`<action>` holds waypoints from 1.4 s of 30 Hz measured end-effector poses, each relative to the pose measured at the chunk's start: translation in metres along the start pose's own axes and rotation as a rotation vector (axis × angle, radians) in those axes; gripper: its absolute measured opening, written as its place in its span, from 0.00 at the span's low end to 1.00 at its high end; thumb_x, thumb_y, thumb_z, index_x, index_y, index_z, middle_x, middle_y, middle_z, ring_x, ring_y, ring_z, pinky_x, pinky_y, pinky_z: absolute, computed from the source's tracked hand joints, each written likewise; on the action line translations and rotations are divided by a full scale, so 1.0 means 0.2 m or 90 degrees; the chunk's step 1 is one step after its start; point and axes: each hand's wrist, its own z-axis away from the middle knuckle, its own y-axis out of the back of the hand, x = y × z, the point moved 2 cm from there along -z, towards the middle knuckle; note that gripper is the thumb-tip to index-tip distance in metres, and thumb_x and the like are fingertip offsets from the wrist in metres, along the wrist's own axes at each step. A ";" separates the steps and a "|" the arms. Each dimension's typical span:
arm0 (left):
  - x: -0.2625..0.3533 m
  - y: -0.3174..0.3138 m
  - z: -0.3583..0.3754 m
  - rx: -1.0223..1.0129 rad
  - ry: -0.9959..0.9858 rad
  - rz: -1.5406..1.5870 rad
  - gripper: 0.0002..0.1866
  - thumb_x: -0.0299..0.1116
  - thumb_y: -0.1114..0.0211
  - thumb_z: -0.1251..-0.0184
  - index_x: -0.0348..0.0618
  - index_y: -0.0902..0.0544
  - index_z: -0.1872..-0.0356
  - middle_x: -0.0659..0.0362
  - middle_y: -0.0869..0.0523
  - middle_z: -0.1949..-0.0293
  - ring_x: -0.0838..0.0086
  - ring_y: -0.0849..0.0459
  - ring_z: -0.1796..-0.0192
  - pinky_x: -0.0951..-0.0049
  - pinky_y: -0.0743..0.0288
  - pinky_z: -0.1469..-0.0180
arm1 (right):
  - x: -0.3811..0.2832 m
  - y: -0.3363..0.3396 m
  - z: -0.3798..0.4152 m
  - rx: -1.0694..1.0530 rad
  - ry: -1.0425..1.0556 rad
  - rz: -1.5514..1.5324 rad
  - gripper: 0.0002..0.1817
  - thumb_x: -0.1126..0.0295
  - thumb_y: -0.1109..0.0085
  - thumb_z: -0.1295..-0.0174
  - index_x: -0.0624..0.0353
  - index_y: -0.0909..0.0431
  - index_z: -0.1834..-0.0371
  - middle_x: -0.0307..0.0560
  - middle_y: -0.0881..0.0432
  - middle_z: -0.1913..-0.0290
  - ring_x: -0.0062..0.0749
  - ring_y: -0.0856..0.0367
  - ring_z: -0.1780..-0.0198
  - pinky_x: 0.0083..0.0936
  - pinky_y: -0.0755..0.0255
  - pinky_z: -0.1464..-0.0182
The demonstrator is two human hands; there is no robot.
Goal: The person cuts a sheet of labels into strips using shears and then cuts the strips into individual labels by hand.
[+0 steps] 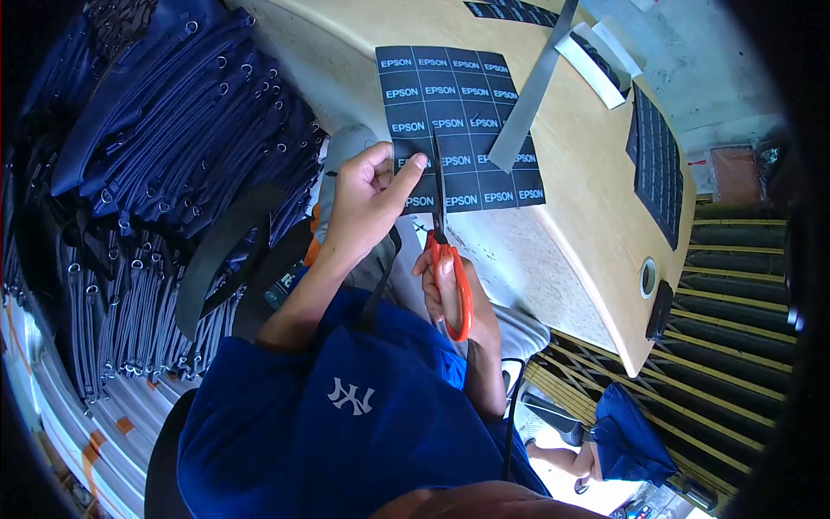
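Observation:
My left hand (370, 195) pinches the left edge of a black sheet (450, 98) printed with rows of white "EPSON" labels, its thumb lying on top. In my right hand (458, 298) is a pair of scissors (461, 290) with orange handles, fingers wrapped through the loops. The blades point away from me and lie along the line beside the first column of labels, at the sheet's near edge. How far they are parted is hard to see. A long grey strip (529, 108) lies across the right part of the sheet.
The sheet rests on a pale wooden table (588, 208) with a curved edge. More printed sheets (654, 164) and white strips (592, 67) lie on it. Dark blue straps with metal rings (164, 112) are heaped at left. A folding gate (726, 285) and another person (627, 437) are at right.

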 end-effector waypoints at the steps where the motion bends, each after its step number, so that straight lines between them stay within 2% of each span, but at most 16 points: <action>1: -0.01 0.01 0.00 -0.001 -0.007 -0.007 0.06 0.29 0.37 0.35 0.37 0.20 0.68 0.75 0.31 0.82 0.95 0.39 0.79 0.87 0.50 0.80 | -0.02 0.00 0.00 0.002 0.003 0.010 0.37 0.37 0.66 0.34 0.68 0.32 0.66 0.32 0.42 0.86 0.14 0.42 0.88 0.16 0.46 0.84; 9: 0.00 0.02 0.00 0.014 -0.027 -0.049 0.08 0.30 0.36 0.35 0.39 0.21 0.72 0.75 0.34 0.83 0.94 0.43 0.80 0.85 0.53 0.80 | -0.04 0.04 -0.02 -0.022 -0.050 0.022 0.34 0.41 0.67 0.30 0.68 0.32 0.71 0.34 0.39 0.89 0.16 0.40 0.90 0.16 0.45 0.86; 11: -0.01 0.02 0.00 0.010 -0.024 -0.033 0.08 0.31 0.36 0.35 0.39 0.22 0.72 0.75 0.34 0.83 0.94 0.43 0.80 0.85 0.53 0.80 | -0.04 0.05 -0.02 0.000 -0.045 0.042 0.29 0.46 0.64 0.29 0.61 0.29 0.75 0.35 0.35 0.88 0.17 0.38 0.89 0.18 0.45 0.85; 15: -0.03 0.03 0.00 0.010 -0.048 -0.079 0.08 0.30 0.37 0.34 0.39 0.22 0.73 0.75 0.34 0.83 0.94 0.42 0.80 0.85 0.53 0.80 | -0.05 0.03 -0.01 -0.013 -0.049 -0.015 0.30 0.46 0.65 0.29 0.62 0.30 0.75 0.35 0.35 0.88 0.18 0.37 0.90 0.18 0.43 0.86; 17: 0.00 0.01 0.00 0.009 -0.030 -0.017 0.08 0.30 0.37 0.34 0.39 0.22 0.72 0.75 0.33 0.83 0.95 0.42 0.80 0.86 0.52 0.80 | -0.06 0.01 -0.01 -0.022 -0.057 -0.050 0.30 0.45 0.65 0.29 0.63 0.32 0.76 0.36 0.35 0.90 0.19 0.35 0.90 0.18 0.41 0.87; 20: 0.02 0.01 0.01 0.008 -0.022 -0.033 0.08 0.30 0.37 0.34 0.38 0.22 0.71 0.75 0.32 0.82 0.95 0.41 0.80 0.86 0.52 0.80 | -0.06 0.00 -0.01 -0.013 -0.076 -0.080 0.30 0.46 0.66 0.28 0.63 0.33 0.77 0.37 0.35 0.91 0.20 0.35 0.91 0.18 0.40 0.87; 24: 0.02 0.00 0.01 0.009 -0.031 -0.016 0.07 0.30 0.37 0.34 0.38 0.21 0.70 0.75 0.32 0.82 0.95 0.41 0.80 0.86 0.52 0.80 | -0.07 -0.01 -0.01 -0.002 -0.055 -0.046 0.30 0.48 0.66 0.28 0.63 0.33 0.78 0.37 0.35 0.91 0.20 0.36 0.92 0.18 0.40 0.88; 36: -0.02 0.03 -0.02 0.009 -0.031 -0.051 0.10 0.33 0.36 0.34 0.39 0.22 0.72 0.75 0.34 0.83 0.93 0.42 0.80 0.86 0.52 0.80 | -0.06 -0.04 -0.02 0.029 -0.100 -0.048 0.29 0.49 0.65 0.28 0.62 0.34 0.79 0.37 0.38 0.94 0.21 0.37 0.94 0.18 0.41 0.89; 38: 0.03 0.01 -0.04 0.063 0.019 0.028 0.12 0.35 0.36 0.34 0.38 0.22 0.73 0.74 0.34 0.83 0.93 0.42 0.80 0.86 0.52 0.80 | -0.05 -0.02 -0.02 0.024 -0.090 -0.040 0.29 0.48 0.65 0.28 0.62 0.34 0.79 0.37 0.38 0.93 0.21 0.37 0.94 0.17 0.42 0.89; 40: 0.04 0.00 -0.08 0.099 -0.016 0.024 0.13 0.37 0.37 0.33 0.38 0.23 0.73 0.73 0.31 0.82 0.93 0.40 0.79 0.85 0.50 0.79 | -0.05 -0.01 -0.02 0.018 -0.081 -0.052 0.29 0.48 0.65 0.28 0.62 0.34 0.78 0.36 0.37 0.93 0.20 0.37 0.94 0.17 0.42 0.89; 42: 0.00 0.03 -0.13 0.104 0.020 -0.039 0.13 0.37 0.37 0.33 0.38 0.22 0.73 0.73 0.28 0.81 0.93 0.38 0.79 0.85 0.48 0.79 | -0.06 -0.01 -0.01 0.013 -0.071 -0.062 0.29 0.48 0.65 0.28 0.62 0.34 0.78 0.35 0.37 0.92 0.19 0.37 0.93 0.17 0.42 0.89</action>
